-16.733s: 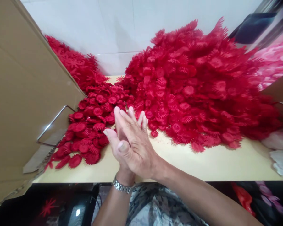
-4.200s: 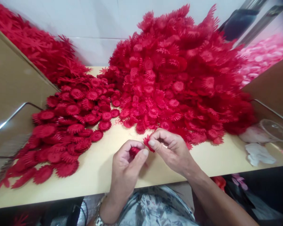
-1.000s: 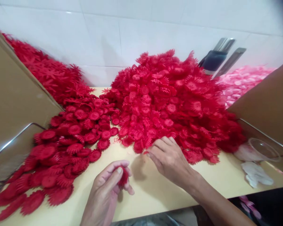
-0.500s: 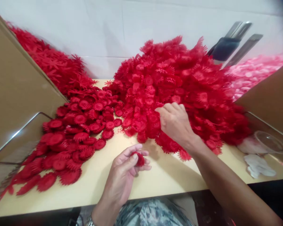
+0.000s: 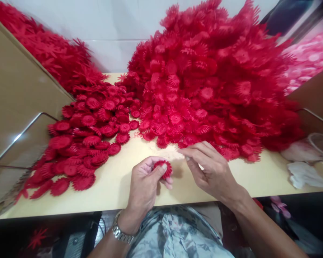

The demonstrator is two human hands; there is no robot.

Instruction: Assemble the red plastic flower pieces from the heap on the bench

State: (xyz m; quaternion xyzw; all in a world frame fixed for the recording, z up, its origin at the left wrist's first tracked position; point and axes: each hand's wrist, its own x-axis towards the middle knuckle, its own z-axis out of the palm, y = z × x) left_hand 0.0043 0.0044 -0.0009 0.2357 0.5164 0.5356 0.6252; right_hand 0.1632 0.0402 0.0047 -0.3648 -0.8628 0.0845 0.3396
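My left hand (image 5: 146,181), a metal watch on its wrist, holds a red fringed flower piece (image 5: 165,170) between thumb and fingers above the pale tabletop (image 5: 113,195). To the right of it is my right hand (image 5: 211,168), thumb and index finger close together; anything between the fingertips is too small to make out. Behind the hands rises a large heap of red fringed pieces (image 5: 199,93). Round red discs with fringed edges (image 5: 91,139) lie in a looser pile on the left.
Cardboard panels (image 5: 21,86) with metal wire frames stand on both sides. A clear plastic cup (image 5: 321,143) and a crumpled white piece (image 5: 305,175) sit at the right. Star-shaped red pieces (image 5: 48,50) and pink pieces (image 5: 312,57) lie farther back.
My right hand has come away from the red heap, down to beside my left hand. The piece in my left hand now shows its fringed edge more fully. The view has tilted downward.
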